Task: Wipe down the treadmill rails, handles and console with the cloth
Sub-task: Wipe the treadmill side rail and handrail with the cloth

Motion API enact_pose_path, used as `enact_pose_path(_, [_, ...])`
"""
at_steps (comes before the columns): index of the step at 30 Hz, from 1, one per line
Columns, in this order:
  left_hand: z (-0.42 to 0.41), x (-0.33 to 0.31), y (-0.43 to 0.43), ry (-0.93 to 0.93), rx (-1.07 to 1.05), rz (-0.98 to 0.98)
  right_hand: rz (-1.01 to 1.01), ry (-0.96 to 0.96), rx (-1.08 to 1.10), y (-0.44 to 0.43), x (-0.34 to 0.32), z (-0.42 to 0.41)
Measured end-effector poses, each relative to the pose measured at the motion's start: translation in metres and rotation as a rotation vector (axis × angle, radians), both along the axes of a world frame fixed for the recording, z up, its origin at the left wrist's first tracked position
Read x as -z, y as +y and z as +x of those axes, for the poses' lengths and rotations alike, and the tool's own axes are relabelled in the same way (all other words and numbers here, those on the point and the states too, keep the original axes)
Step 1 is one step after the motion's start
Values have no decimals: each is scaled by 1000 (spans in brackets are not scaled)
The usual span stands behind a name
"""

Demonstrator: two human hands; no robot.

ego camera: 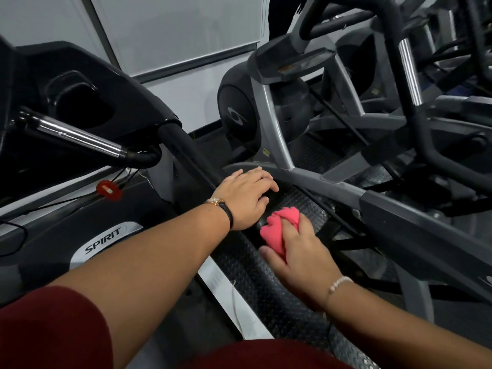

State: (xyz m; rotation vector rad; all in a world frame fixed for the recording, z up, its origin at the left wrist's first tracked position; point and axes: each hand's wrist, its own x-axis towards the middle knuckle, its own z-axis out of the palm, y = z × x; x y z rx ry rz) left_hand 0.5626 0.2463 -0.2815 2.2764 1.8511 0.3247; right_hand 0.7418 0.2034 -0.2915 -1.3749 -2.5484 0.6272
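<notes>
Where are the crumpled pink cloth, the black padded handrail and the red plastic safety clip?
crumpled pink cloth [277, 229]: head view, bunched middle fold.
black padded handrail [186, 153]: head view, bare upper stretch.
red plastic safety clip [109, 191]: head view, its centre.

A grey elliptical machine [277, 123] stands on a black studded floor mat [247, 275]. Behind the elliptical machine runs a white wall [173, 27]. To its right stand more exercise machines [426, 75], blurred. Well to its left lies a red clip [109, 191] with thin black cords.
</notes>
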Motion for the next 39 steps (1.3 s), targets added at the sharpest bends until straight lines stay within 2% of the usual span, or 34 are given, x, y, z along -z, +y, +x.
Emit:
enact_pose_path(2, [2, -4, 1, -21, -25, -39, -164, 151, -77, 0, -1, 7])
enact_pose_path(4, [14, -14, 2, -143, -94, -62, -396, 465, -43, 8, -4, 12])
enact_pose_path(6, [35, -23, -1, -334, -109, -104, -414, 644, 53, 12, -5, 13])
enact_pose_path(8, [55, -24, -10, -423, 5, -201, -382, 732, 167, 12, 3, 18])
enact_pose_path(9, [62, -23, -14, -391, 71, -248, -382, 777, 226, 11, 6, 21])
enact_pose_path(11, [64, -16, -21, -179, 159, -267, -354, 808, 379, 12, 12, 30])
enact_pose_path(13, [58, -10, -29, -29, 228, -148, -271, 743, 604, 17, 19, 39])
enact_pose_path(16, [49, 1, -47, -141, 263, 93, -230, 545, 798, 19, 28, 43])
enact_pose_path(18, [45, 10, -59, -206, 207, 231, -231, 385, 769, 19, 30, 39])
enact_pose_path(22, [35, 18, -71, -112, 211, 387, -122, 135, 661, 16, 15, 31])
enact_pose_path(27, [39, 4, -64, 110, -43, 340, -81, 67, 578, 16, 7, 27])
enact_pose_path(32, [55, 21, -83, 95, 280, 279, -92, 93, 590, 18, 11, 28])
enact_pose_path(36, [55, 26, -74, 135, 210, 333, -118, 108, 604, 19, 13, 29])
enact_pose_path(37, [58, 21, -70, 157, 177, 309, -117, 110, 603, 18, 13, 29])
enact_pose_path(39, [67, 1, -58, 257, 144, 142, -120, 91, 591, 18, 13, 30])
